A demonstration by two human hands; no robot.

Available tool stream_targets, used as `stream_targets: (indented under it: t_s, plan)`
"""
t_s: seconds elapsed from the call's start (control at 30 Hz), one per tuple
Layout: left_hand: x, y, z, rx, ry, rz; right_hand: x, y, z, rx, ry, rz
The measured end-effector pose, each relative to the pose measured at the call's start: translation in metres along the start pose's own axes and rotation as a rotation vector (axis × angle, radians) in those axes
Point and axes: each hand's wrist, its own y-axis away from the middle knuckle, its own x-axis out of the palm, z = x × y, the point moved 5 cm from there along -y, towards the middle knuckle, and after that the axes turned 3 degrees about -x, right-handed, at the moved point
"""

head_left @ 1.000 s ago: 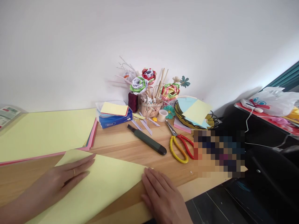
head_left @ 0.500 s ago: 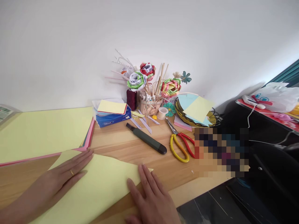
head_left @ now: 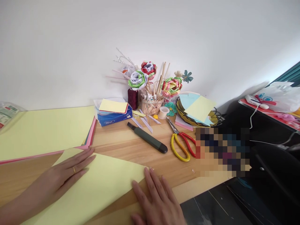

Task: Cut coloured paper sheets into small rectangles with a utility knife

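Note:
A sheet of yellow paper lies folded on the wooden table, its pointed corner towards the right. My left hand, with a ring on one finger, rests flat across the paper's left part, fingers stretched out. At the right corner, my right hand lies palm down with its fingers spread and the fingertips at the paper's edge. Beyond the paper are a dark green utility knife and scissors with one yellow and one red handle.
A stack of coloured paper lies at the left. Behind stand a blue tissue box, a basket with paper flowers and sticks, and a woven tray with paper sheets. The table edge drops off at the right.
My right hand has shifted slightly right and down along the corner, its fingers a little more spread. My left hand stays flat on the paper. The view has moved slightly.

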Motion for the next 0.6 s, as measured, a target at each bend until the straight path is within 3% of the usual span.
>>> stream_targets:
  t_s: [0.2, 0.5, 0.6]
  plan:
    - [0.002, 0.002, 0.003, -0.020, 0.034, -0.006, -0.004, 0.003, -0.008, -0.005, 0.061, 0.016]
    - [0.002, 0.006, 0.001, 0.015, 0.059, 0.020, 0.000, 0.010, -0.027, -0.027, -0.056, 0.055]
    - [0.003, 0.010, 0.000, -0.043, 0.120, 0.012, 0.004, 0.014, -0.028, -0.031, -0.047, 0.061]
